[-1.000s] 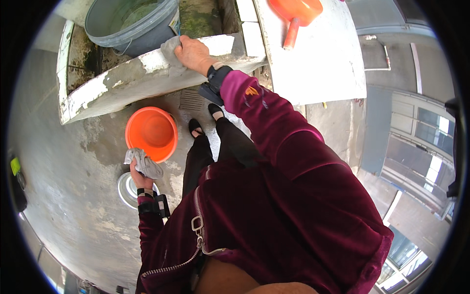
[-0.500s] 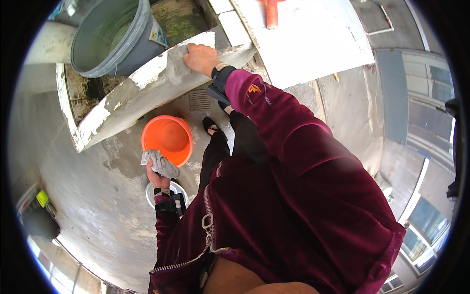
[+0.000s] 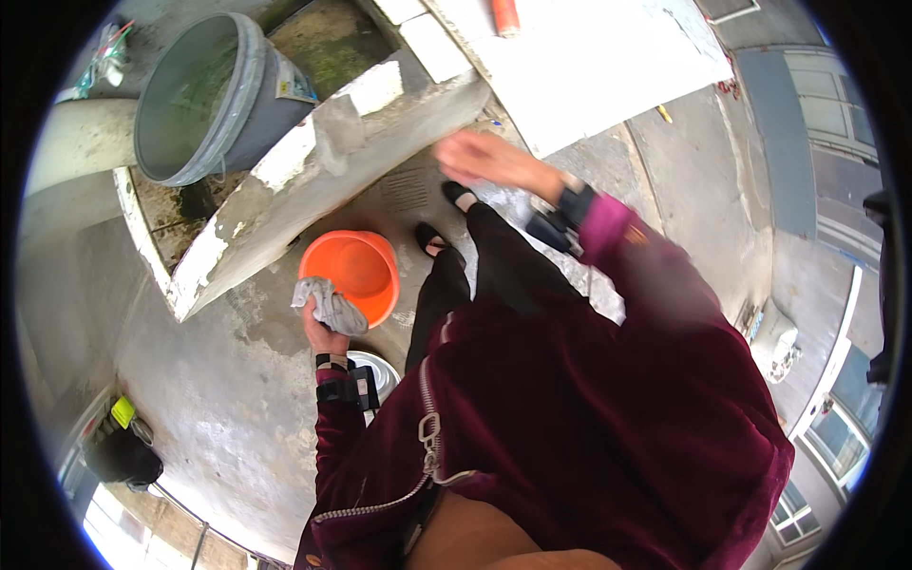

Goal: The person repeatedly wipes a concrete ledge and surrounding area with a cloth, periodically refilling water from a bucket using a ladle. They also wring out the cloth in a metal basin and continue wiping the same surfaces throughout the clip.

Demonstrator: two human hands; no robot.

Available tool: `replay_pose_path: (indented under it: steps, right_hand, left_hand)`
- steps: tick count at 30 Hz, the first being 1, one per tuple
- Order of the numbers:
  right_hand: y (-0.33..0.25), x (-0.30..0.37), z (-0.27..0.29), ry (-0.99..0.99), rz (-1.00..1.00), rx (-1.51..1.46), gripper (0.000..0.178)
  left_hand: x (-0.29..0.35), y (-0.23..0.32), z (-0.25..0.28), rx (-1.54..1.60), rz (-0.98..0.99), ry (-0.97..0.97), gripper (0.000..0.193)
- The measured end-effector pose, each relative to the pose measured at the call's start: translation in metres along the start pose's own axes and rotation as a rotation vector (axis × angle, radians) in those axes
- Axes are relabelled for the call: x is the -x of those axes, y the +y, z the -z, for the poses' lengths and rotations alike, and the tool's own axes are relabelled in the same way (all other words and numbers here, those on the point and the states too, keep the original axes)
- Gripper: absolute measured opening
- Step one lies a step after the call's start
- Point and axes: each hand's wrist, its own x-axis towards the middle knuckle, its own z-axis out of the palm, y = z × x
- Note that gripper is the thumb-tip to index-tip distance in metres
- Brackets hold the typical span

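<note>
My left hand (image 3: pixel 325 335) is closed around a crumpled grey cloth (image 3: pixel 332 306), held up so that it overlaps the near-left rim of an orange plastic basin (image 3: pixel 388 258) in the view. The basin stands on the floor and shows nothing inside. My right hand (image 3: pixel 489 161) is in mid-air, just right of the low concrete wall (image 3: pixel 418 128) and above my shoes. Motion smears its fingers, and nothing can be made out in them. A grey patch (image 3: pixel 339 133) lies on the wall's flaking white top; I cannot tell whether it is a cloth or bare concrete.
A large grey bucket (image 3: pixel 249 109) stands behind the wall at the far left. A white board (image 3: pixel 589 76) bears a red cylindrical thing (image 3: pixel 505 17). Beside my left wrist a metal basin (image 3: pixel 382 372) shows partly. A floor drain (image 3: pixel 406 190) lies near my feet.
My right hand has come off the top of the wall and swung right, toward me. The left hand still holds the cloth. The whole view has shifted slightly.
</note>
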Motion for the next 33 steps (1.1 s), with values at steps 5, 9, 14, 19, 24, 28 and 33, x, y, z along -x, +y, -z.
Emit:
replay_pose_path:
  steps: [5, 9, 14, 19, 24, 28, 33]
  right_hand:
    - [0.041, 0.111, 0.033, 0.323, -0.603, -0.326, 0.056]
    - [0.065, 0.119, 0.096, 0.908, -0.326, -0.724, 0.066]
    - [0.078, 0.116, 0.161, 0.810, 0.000, -0.748, 0.063]
    - [0.074, 0.145, 0.174, 0.747, -0.146, -0.706, 0.057]
    - [0.074, 0.193, 0.240, 0.819, -0.163, -0.727, 0.059]
    - [0.089, 0.240, 0.294, 0.970, -0.137, -0.730, 0.052]
    - [0.105, 0.281, 0.333, 1.168, -0.118, -0.699, 0.047]
  left_hand:
    - [-0.004, -0.002, -0.007, 0.004, -0.059, -0.052, 0.034]
    - [0.014, -0.003, -0.020, -0.021, -0.125, -0.031, 0.032]
    - [0.032, -0.019, -0.059, -0.029, -0.097, 0.034, 0.033]
    - [0.024, -0.071, -0.127, -0.061, -0.093, -0.069, 0.032]
    - [0.021, -0.111, -0.205, -0.089, -0.005, -0.193, 0.030]
    - [0.025, -0.130, -0.246, -0.126, 0.024, -0.187, 0.030]
    - [0.024, -0.139, -0.268, -0.205, 0.014, -0.287, 0.032]
